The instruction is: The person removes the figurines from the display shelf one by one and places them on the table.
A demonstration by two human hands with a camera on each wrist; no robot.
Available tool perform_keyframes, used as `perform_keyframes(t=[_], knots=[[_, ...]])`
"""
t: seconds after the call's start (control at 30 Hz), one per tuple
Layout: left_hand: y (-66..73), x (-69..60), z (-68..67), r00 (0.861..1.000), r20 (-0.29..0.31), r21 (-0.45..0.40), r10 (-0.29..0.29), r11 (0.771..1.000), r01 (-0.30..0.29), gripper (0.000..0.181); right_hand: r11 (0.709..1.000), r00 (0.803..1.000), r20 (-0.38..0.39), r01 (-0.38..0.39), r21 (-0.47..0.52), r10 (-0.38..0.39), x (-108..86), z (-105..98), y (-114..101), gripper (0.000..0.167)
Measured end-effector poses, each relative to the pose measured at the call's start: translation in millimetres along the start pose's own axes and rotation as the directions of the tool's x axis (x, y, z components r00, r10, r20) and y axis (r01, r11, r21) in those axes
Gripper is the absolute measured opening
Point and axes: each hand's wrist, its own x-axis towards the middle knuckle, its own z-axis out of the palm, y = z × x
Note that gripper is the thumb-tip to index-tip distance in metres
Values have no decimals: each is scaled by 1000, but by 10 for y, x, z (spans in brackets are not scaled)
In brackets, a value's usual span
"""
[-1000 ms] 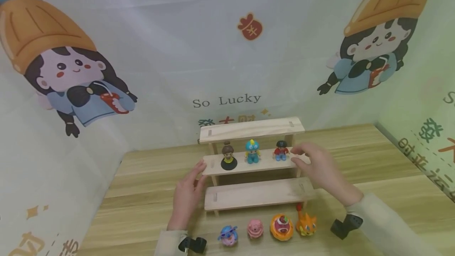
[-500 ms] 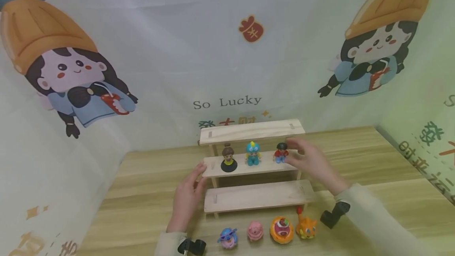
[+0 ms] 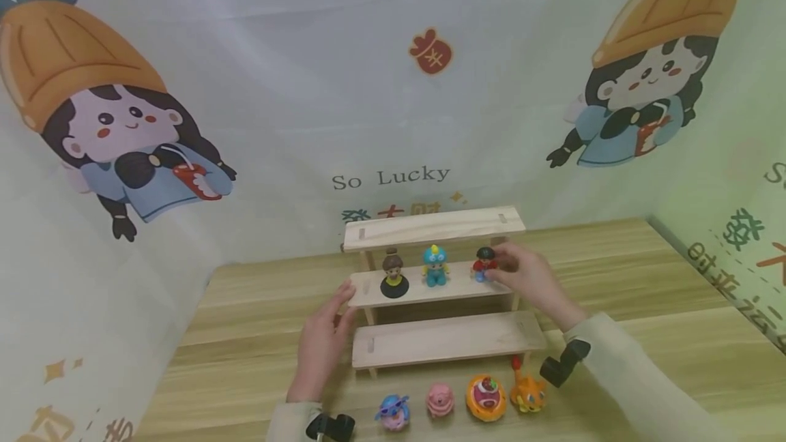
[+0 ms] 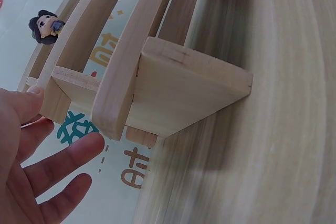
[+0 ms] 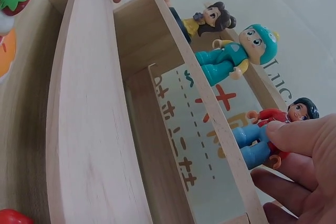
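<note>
My right hand (image 3: pixel 533 280) pinches a small toy figure (image 3: pixel 484 264) with black hair, a red top and blue legs. In the right wrist view my thumb lies across its front while its feet are at the middle board. At the left end of that board, my left hand (image 3: pixel 325 343) grips the three-tier wooden display stand (image 3: pixel 445 341) between thumb and finger; its other fingers (image 4: pixel 65 158) spread loosely. A figure in a turquoise suit and cap (image 3: pixel 436 268) and a brown-haired figure on a black base (image 3: pixel 394 275) stand on the same tier.
On the wooden table (image 3: pixel 245 360), in front of the stand, are a blue and pink toy (image 3: pixel 393 413), a pink toy (image 3: pixel 440 400), an orange round toy (image 3: pixel 486 398) and an orange creature (image 3: pixel 528 393). A printed cloth (image 3: pixel 393 108) hangs behind.
My right hand has moved left from beside the red-topped figure and taken hold of it. My left hand stays at the stand's end.
</note>
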Motion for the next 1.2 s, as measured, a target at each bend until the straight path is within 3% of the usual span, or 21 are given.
perform_keyframes(t=[0.27, 0.53, 0.73, 0.97, 1.2], knots=[[-48, -49, -40, 1000, -5, 34, -19, 999, 19, 39, 999, 1000, 6, 6, 39, -6, -36, 70, 20, 24], [-12, -16, -13, 1000, -3, 36, 8, 999, -7, 38, 997, 998, -33, 52, 54, -50, -179, -54, 17, 23], [14, -1, -15, 1000, 4, 27, -16, 999, 16, 38, 997, 998, -29, 55, 49, -54, -336, -145, -56, 22], [33, 15, -17, 1000, -12, 18, -2, 1000, 2, 38, 997, 997, -27, 79, 5, -79, -561, -178, -94, 20], [14, 16, 11, 1000, -2, 26, -16, 1000, 16, 39, 993, 993, -39, 110, 50, -108, -865, -146, -74, 22]])
